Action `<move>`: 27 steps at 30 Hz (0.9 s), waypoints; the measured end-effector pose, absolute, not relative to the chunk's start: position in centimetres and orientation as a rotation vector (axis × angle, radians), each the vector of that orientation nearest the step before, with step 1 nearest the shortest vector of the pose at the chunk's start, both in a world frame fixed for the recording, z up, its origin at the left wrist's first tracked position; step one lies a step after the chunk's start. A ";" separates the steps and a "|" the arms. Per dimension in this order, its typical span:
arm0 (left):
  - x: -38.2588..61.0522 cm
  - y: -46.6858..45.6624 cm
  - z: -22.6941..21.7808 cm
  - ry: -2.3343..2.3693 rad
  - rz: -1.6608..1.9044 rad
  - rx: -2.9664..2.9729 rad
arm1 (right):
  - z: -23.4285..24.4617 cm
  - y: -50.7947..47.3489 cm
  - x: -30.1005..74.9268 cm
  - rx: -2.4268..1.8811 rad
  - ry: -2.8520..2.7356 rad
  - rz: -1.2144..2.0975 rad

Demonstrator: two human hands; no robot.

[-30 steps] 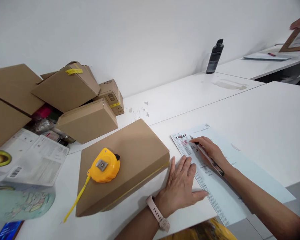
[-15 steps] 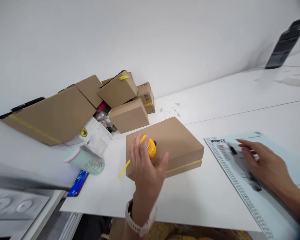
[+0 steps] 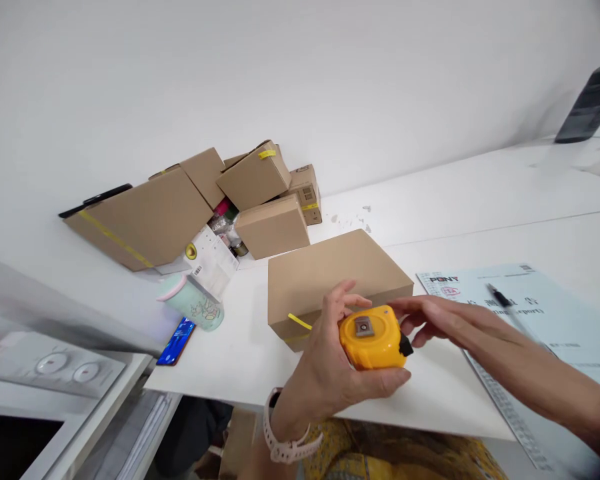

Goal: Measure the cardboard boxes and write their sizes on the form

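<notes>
- The left hand point(image 3: 330, 373) is closed around the yellow tape measure point(image 3: 373, 337), just in front of the flat cardboard box point(image 3: 330, 270).
- The fingertips of the right hand point(image 3: 445, 323) touch its black tab. I cannot tell if they pinch it.
- Possible risk: a loose grip lets the case drop.

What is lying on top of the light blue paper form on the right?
A black pen lies on the form. The right arm crosses its near part, so anything under the arm cannot be seen.

One cam only, on the person's head. Looks fwd & down at the white bench point(image 3: 480, 200), near its front edge; wall point(image 3: 280, 67) fills top of frame.
</notes>
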State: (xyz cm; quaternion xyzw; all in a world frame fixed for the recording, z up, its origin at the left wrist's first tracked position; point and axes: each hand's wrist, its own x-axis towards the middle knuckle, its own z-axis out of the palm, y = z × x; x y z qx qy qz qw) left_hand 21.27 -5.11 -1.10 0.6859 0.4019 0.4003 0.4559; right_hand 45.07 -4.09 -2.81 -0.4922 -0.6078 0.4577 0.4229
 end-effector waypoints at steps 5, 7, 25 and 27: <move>19.8 -5.5 -1.5 1.064 0.989 1.648 | -2.5 -3.1 43.4 -1.130 -1.479 1.326; 19.1 -5.6 -1.6 1.064 0.964 1.642 | -2.8 -2.8 43.0 -1.130 -1.494 1.356; 4.4 1.1 2.5 1.328 1.093 1.412 | -3.3 9.2 47.6 -1.112 -1.071 1.452; 3.0 2.6 2.1 1.344 1.053 1.389 | -4.8 10.5 47.7 -1.136 -1.103 1.476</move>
